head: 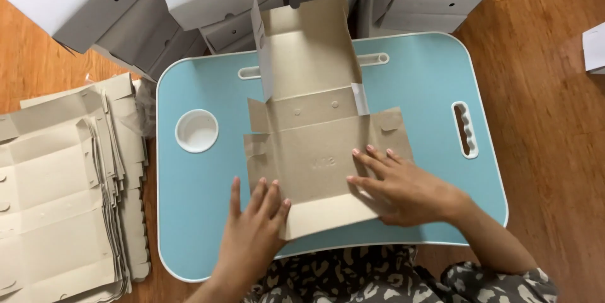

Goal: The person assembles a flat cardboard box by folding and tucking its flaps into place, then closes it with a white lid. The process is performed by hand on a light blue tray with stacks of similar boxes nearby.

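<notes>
A flat brown cardboard box blank (315, 133) lies on the light blue lap table (416, 88), its far flaps partly folded upright. My left hand (252, 230) rests flat with fingers spread on the blank's near left corner and the table. My right hand (397, 186) presses palm down on the blank's near right part, fingers pointing left. Neither hand grips anything.
A stack of unfolded cardboard blanks (60, 196) lies on the wooden floor at the left. Several assembled grey-white boxes (126, 13) are piled beyond the table's far edge. The table has a round cup recess (196, 131) and a slotted handle (465, 129).
</notes>
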